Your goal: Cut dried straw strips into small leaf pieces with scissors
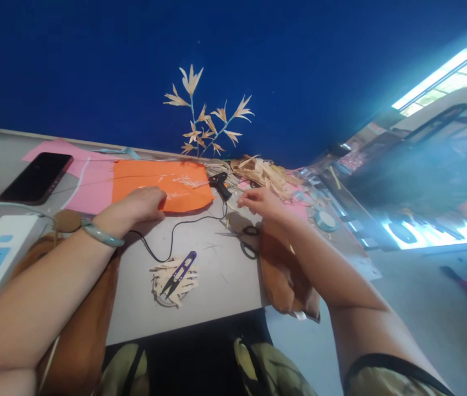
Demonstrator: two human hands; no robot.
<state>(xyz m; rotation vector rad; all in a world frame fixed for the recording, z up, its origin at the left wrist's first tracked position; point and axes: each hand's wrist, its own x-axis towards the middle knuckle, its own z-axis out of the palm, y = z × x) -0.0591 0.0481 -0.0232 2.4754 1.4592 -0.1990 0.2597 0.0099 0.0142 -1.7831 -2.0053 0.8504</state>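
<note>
My left hand (147, 202) rests at the front edge of an orange sheet (163, 181), its fingers curled in; what they hold, if anything, is hidden. My right hand (263, 201) hovers just right of a black and orange glue gun (220, 186), fingers loosely bent and slightly apart, with nothing visible in them. Below it lie black-handled scissors (250, 242). Nearer me, purple thread snips (180, 274) lie on a small heap of pale cut strips (187, 285). Behind the orange sheet stands a branch of pale, dried-leaf flowers (209, 124) on blue-green stems.
A phone (36, 177) lies on pink sheets (95, 190) at the left, above a white power strip (4, 253). Pale husks (264, 173) pile up at the back right, near a tape roll (325, 220). A black cord (171, 242) crosses the table. A blue partition (93, 71) rises behind.
</note>
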